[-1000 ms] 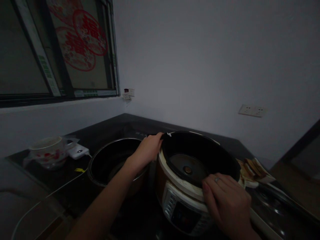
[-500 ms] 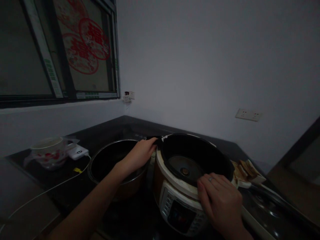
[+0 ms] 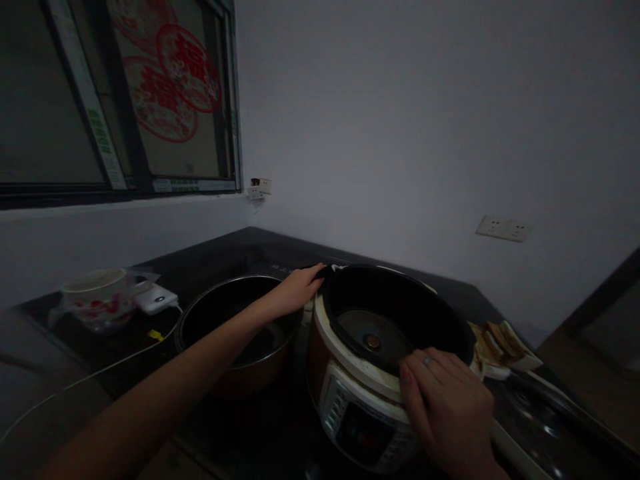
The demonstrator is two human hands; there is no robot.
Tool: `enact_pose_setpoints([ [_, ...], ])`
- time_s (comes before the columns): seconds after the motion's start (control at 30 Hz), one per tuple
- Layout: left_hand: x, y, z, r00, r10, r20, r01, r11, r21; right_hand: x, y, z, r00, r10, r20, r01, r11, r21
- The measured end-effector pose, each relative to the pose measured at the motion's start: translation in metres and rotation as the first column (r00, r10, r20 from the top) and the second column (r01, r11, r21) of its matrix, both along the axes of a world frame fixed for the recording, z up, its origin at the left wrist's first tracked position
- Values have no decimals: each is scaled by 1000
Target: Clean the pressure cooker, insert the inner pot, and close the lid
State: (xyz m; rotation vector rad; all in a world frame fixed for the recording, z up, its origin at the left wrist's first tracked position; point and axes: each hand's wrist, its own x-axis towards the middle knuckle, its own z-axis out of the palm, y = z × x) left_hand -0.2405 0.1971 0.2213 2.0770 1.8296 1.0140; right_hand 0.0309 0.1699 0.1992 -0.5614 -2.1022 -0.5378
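An electric cooker (image 3: 367,383), white and brown with a button panel on its front, stands with its top uncovered. Inside its dark well a round heating plate (image 3: 357,327) with a small central disc shows. My left hand (image 3: 299,288) reaches over a dark pot and is closed on a black part at the cooker's back left rim; the fingertips are partly hidden. My right hand (image 3: 447,400), with a ring on one finger, is curled over the front right rim. Left of the cooker sits the pot (image 3: 255,383), with a shiny rim and a brownish outside.
On the dark counter (image 3: 220,250) at the left are a bagged cup (image 3: 97,307), a white plug-like device (image 3: 157,298) with a cable, and a yellow scrap (image 3: 155,335). To the right lie a glass-like lid (image 3: 540,420) and some brown-stained folded pieces (image 3: 500,343). Sockets (image 3: 501,228) are on the wall.
My left hand has shifted slightly right and away from me along the cooker's back left rim. My right hand stays on the front right rim. The view has moved a little.
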Motion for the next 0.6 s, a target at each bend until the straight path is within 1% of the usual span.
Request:
enact_pose_setpoints([
  [0.23,-5,48,5,1000,-12,-14,11,999,-47,-1,0,0,1000,19,-11,-19,1000,1],
  [0.33,-6,61,5,1000,-19,2,20,997,-74,-1,0,-2,1000,18,-23,-18,1000,0],
  [0.4,-6,63,4,1000,-20,12,21,996,-85,-2,0,-3,999,12,-37,-12,1000,-14],
  [0.47,-6,61,4,1000,-17,15,18,996,-87,-2,-1,-5,999,10,-49,-11,999,-35],
  [0.53,-4,52,4,1000,-18,15,19,996,-83,-3,-1,-6,998,4,-60,-8,999,-54],
  [0.6,-3,38,4,1000,-9,14,10,997,-77,-2,0,-6,998,11,-58,-14,998,-62],
])
